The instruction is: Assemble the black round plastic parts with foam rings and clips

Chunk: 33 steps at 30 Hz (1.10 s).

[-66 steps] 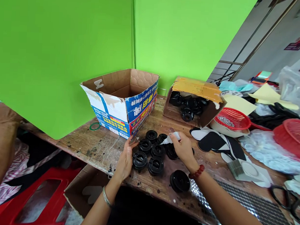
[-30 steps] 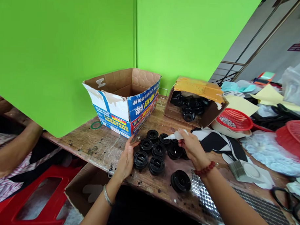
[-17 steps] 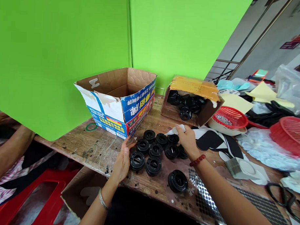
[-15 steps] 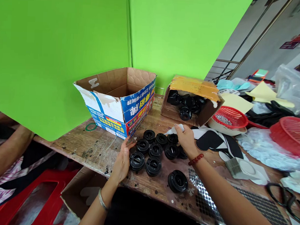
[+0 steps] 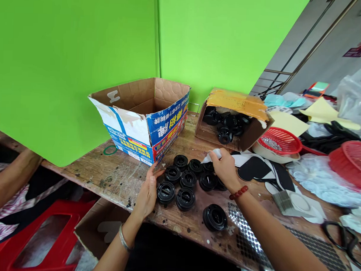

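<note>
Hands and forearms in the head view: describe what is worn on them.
No sleeves or gloves on either arm. The left hand has a thin silver bangle at the wrist; the right hand has a bracelet of round dark-red beads at the wrist.

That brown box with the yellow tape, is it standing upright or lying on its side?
On its side: the taped box has its opening facing the person, with black round parts visible inside.
</note>
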### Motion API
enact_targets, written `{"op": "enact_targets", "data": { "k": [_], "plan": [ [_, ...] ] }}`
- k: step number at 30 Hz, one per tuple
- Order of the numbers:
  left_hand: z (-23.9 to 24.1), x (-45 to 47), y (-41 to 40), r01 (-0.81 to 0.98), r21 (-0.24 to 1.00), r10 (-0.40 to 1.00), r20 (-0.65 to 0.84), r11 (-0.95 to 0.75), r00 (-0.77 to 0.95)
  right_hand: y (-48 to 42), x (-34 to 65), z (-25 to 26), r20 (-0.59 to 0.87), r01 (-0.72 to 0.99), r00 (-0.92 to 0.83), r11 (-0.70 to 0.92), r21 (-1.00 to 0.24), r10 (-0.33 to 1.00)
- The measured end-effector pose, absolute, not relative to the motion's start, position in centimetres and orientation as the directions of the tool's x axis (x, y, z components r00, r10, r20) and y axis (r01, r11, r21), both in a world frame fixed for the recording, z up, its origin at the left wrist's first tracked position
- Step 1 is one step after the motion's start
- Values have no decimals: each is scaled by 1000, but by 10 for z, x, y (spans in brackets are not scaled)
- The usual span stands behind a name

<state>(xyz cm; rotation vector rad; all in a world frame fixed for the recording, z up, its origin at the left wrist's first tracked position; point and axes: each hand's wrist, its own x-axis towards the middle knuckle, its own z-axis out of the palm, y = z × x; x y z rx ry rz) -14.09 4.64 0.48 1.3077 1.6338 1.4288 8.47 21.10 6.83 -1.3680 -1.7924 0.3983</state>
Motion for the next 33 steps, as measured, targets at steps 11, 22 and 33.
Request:
{"op": "enact_targets", "data": {
  "k": [11, 22, 33],
  "plan": [
    [5, -141, 47, 289, 956, 929, 156, -56, -336, 183, 74, 74, 368, 622, -185, 399, -674, 911],
    [5, -141, 47, 294, 955, 928, 148, -44, -342, 209, 54, 70, 362, 503, -47, 335, -797, 931],
    [4, -142, 46, 308, 950, 927, 161, -52, -340, 246, 129, 57, 189, 346, 139, 131, -929, 972]
  ]
}}
